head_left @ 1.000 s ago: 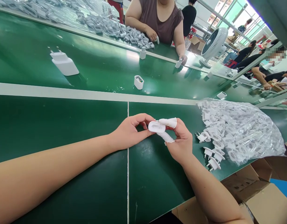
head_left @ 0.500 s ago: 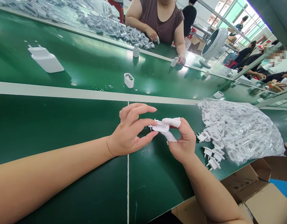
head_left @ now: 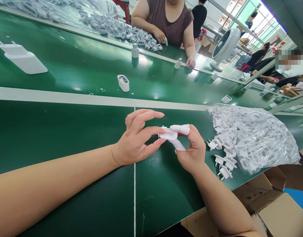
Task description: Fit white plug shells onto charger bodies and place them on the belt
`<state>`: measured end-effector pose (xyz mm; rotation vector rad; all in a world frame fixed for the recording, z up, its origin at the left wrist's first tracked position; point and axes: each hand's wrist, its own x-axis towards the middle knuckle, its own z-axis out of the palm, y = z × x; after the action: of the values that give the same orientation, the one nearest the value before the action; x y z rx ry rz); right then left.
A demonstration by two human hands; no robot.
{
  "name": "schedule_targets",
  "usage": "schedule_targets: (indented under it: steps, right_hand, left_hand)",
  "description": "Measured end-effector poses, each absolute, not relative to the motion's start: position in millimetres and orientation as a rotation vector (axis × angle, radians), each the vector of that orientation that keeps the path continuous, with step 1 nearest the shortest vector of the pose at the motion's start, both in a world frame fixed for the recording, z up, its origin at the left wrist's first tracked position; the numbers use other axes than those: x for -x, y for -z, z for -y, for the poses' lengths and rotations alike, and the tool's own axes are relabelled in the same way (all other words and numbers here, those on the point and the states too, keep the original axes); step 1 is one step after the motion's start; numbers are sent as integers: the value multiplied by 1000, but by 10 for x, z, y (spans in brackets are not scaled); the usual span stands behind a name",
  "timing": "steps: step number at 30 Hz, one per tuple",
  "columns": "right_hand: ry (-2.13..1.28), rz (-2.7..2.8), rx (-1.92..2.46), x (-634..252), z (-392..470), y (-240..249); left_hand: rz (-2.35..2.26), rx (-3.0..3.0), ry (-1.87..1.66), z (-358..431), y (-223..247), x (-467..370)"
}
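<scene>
A small white plug cover [head_left: 169,135] with pins is held between my two hands over the green worktable, its oval inner side in view. My left hand [head_left: 135,141] pinches its left end between thumb and index finger, the other fingers held off it. My right hand [head_left: 193,146] grips the right end with a thumb and finger wrapped in white coverings. Right of that hand lie loose white plug covers [head_left: 224,171], pins showing, spilling from a clear plastic bag [head_left: 269,138] full of similar parts.
Beyond a pale strip, a green conveyor carries an open white charger housing [head_left: 123,83], a large white plug charger [head_left: 27,61] and other chargers. A person [head_left: 170,23] sits across it beside a heap of white parts [head_left: 112,26]. Cardboard boxes [head_left: 284,214] stand below the table's right edge.
The housing and chargers on the conveyor have moved left. Both my hands keep nearly the same pose around the plug cover.
</scene>
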<state>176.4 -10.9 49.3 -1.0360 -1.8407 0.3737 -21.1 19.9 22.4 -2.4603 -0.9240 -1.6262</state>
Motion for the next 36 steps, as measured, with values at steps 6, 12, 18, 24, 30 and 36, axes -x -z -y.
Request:
schedule_targets:
  steps: [6,12,18,24,30,36]
  right_hand:
    - [-375,1833,1075,-1766,117,-499]
    - [-407,1823,1045,-1764,105,-486]
    - [-416,1810,1060,-1763,120,-484]
    - [-414,1805,1065,-1756,134,-495]
    - [-456,1789,1096,-1748,126,-482]
    - [-946,1480,1096,-1810,71,-406]
  left_hand:
    - [1032,2457,1618,-193,-210,214]
    - [1013,2462,1570,-193,-219,212]
    - [967,2411,1611,-188,-211,210]
    - [1038,2385,1609,-204,-196,217]
    - [1019,2463,1565,-160,-200,203]
    - [1456,2210,1786,-552,-297,473]
